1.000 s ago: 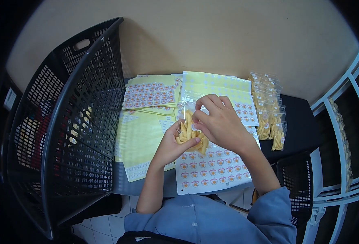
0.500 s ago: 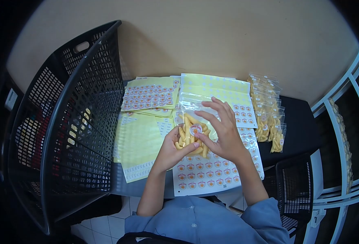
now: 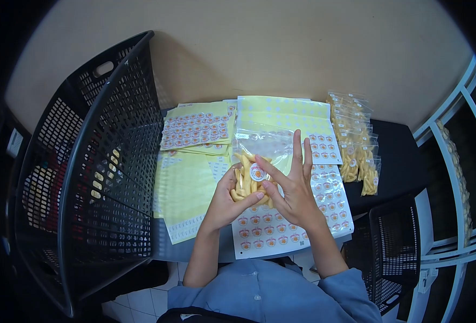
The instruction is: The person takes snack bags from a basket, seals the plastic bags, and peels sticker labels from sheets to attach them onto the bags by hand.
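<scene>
A clear zip bag of yellow finger-shaped snacks is held in my left hand, with the thumb across the lower front and the fingers behind. On the bag's front sits a round white sticker with an orange and pink print. My right hand touches the bag at this sticker with index finger and thumb, one at its upper right and one below. Its other fingers are stretched upward and spread. Under the bag lies a white sheet of round stickers, partly covered by my hands.
More sticker sheets and yellow backing paper cover the table's left and middle. Filled snack bags lie in overlapping rows at the right. A large black basket stands left; another black crate is low right, near white shelving.
My right index finger has come down onto the sticker's upper edge, while the other fingers have straightened upward. My left hand still holds the bag.
</scene>
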Motion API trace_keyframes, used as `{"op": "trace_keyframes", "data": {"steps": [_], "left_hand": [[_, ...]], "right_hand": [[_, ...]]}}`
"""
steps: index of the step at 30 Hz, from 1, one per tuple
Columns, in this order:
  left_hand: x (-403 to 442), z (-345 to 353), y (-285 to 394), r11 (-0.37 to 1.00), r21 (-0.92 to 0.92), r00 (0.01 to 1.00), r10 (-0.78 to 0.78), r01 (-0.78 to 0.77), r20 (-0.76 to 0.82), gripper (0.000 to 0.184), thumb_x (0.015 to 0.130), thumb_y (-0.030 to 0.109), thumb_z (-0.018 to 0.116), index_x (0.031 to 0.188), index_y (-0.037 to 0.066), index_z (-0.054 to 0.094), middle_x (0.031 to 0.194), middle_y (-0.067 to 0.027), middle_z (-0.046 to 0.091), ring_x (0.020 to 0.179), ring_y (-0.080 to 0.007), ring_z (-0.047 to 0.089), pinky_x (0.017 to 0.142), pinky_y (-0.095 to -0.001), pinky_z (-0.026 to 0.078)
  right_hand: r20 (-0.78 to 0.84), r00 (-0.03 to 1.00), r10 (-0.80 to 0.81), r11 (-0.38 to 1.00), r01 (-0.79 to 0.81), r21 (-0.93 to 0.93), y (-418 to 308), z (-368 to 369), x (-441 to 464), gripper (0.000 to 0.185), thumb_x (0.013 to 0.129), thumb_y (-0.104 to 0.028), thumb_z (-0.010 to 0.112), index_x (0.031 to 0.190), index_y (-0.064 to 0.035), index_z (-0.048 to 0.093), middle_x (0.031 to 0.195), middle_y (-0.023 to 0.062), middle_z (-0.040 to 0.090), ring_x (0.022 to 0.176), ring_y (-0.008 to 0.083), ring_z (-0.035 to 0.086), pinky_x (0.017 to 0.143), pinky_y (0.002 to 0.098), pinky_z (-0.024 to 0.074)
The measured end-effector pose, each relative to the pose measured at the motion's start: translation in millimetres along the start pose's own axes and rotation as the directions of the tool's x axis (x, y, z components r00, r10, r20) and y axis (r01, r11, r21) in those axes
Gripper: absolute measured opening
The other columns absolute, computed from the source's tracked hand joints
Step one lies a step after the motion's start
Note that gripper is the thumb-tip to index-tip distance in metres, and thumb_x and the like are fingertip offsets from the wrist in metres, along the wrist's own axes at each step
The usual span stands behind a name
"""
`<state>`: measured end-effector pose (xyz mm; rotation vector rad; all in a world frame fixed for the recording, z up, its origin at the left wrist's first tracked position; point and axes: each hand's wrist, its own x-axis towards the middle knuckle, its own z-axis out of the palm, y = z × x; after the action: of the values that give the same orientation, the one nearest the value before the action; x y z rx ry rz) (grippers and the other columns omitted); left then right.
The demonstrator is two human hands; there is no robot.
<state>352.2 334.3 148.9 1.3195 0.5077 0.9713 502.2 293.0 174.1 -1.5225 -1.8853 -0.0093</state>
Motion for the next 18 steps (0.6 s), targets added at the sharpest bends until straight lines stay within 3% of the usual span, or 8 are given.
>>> {"op": "trace_keyframes", "data": {"steps": [2, 4, 5, 7, 10, 11, 14, 18], "left_hand": [[0, -1, 0, 1.000, -0.014, 1.000, -0.003, 0.003, 0.016, 0.055, 0.073, 0.005, 0.062, 0.119, -0.003, 0.032, 0.103, -0.0093, 0.050, 0.093, -0.0129, 0.052, 0.078, -0.0242, 0.044], [-1, -3, -3, 0.997, -0.077, 0.999, 0.008, -0.004, 0.053, 0.050, 0.076, 0.006, 0.059, 0.118, -0.002, 0.033, 0.103, -0.0091, 0.051, 0.092, -0.0118, 0.052, 0.077, -0.0235, 0.044], [-1, -2, -5, 0.997, -0.080, 0.998, 0.005, 0.001, 0.068, 0.050, 0.076, 0.006, 0.059, 0.118, -0.002, 0.033, 0.103, -0.0091, 0.051, 0.092, -0.0118, 0.052, 0.077, -0.0235, 0.044], [1, 2, -9, 0.967, -0.245, 0.998, -0.069, 0.069, 0.008, 0.041, 0.079, 0.006, 0.055, 0.115, -0.002, 0.035, 0.103, -0.0087, 0.051, 0.091, -0.0108, 0.052, 0.076, -0.0226, 0.044], [5, 8, -5, 0.971, -0.189, 0.988, -0.139, 0.150, 0.068, 0.035, 0.081, 0.005, 0.051, 0.113, -0.002, 0.037, 0.103, -0.0083, 0.051, 0.093, -0.0108, 0.051, 0.078, -0.0230, 0.043], [5, 12, -5, 0.967, -0.191, 0.984, -0.153, 0.168, 0.092, 0.035, 0.081, 0.005, 0.051, 0.113, -0.002, 0.037, 0.103, -0.0083, 0.051, 0.093, -0.0108, 0.051, 0.078, -0.0230, 0.043], [4, 22, -8, 0.961, -0.196, 0.972, -0.162, 0.195, 0.172, 0.034, 0.081, 0.003, 0.050, 0.112, -0.002, 0.037, 0.103, -0.0081, 0.051, 0.096, -0.0115, 0.050, 0.080, -0.0240, 0.041], [3, 32, -25, 0.980, -0.115, 0.956, -0.129, 0.163, 0.263, 0.047, 0.080, 0.004, 0.052, 0.121, 0.000, 0.031, 0.113, -0.0097, 0.044, 0.104, -0.0144, 0.045, 0.086, -0.0261, 0.038]], "right_hand": [[-0.023, 0.999, 0.024, 0.999, -0.023, 0.046, 0, 4, -3, 0.033, 0.079, -0.022, 0.052, 0.111, -0.0245, 0.054, 0.136, 0.0235, 0.006, 0.125, 0.0411, 0.001, 0.099, 0.0492, 0.0073], [-0.127, 0.990, 0.058, 0.959, -0.020, 0.283, -1, 8, -7, 0.036, 0.078, -0.017, 0.053, 0.114, -0.0180, 0.053, 0.135, 0.0239, 0.008, 0.125, 0.0396, 0.010, 0.099, 0.0451, 0.0145], [-0.134, 0.989, 0.069, 0.961, -0.030, 0.276, -4, 10, -9, 0.036, 0.078, -0.017, 0.053, 0.114, -0.0180, 0.053, 0.135, 0.0239, 0.008, 0.125, 0.0396, 0.010, 0.099, 0.0451, 0.0145], [-0.167, 0.971, 0.169, 0.885, -0.075, 0.459, -11, 14, -14, 0.038, 0.077, -0.010, 0.053, 0.115, -0.0104, 0.051, 0.133, 0.0237, 0.019, 0.121, 0.0354, 0.026, 0.097, 0.0392, 0.0243], [-0.144, 0.964, 0.222, 0.838, -0.113, 0.533, -14, 13, -22, 0.038, 0.076, -0.006, 0.053, 0.114, -0.0068, 0.051, 0.128, 0.0228, 0.030, 0.116, 0.0321, 0.036, 0.093, 0.0353, 0.0314], [-0.141, 0.954, 0.264, 0.817, -0.144, 0.558, -17, 9, -25, 0.037, 0.075, -0.004, 0.052, 0.113, -0.0061, 0.051, 0.124, 0.0208, 0.037, 0.114, 0.0307, 0.038, 0.092, 0.0357, 0.0321], [-0.166, 0.927, 0.336, 0.794, -0.184, 0.579, -16, 4, -38, 0.038, 0.074, -0.002, 0.050, 0.113, -0.0062, 0.051, 0.124, 0.0197, 0.037, 0.114, 0.0305, 0.039, 0.092, 0.0356, 0.0322], [-0.220, 0.891, 0.396, 0.776, -0.197, 0.599, -9, -1, -58, 0.041, 0.073, -0.003, 0.051, 0.114, -0.0071, 0.051, 0.125, 0.0177, 0.037, 0.116, 0.0303, 0.037, 0.092, 0.0355, 0.0321]]}}
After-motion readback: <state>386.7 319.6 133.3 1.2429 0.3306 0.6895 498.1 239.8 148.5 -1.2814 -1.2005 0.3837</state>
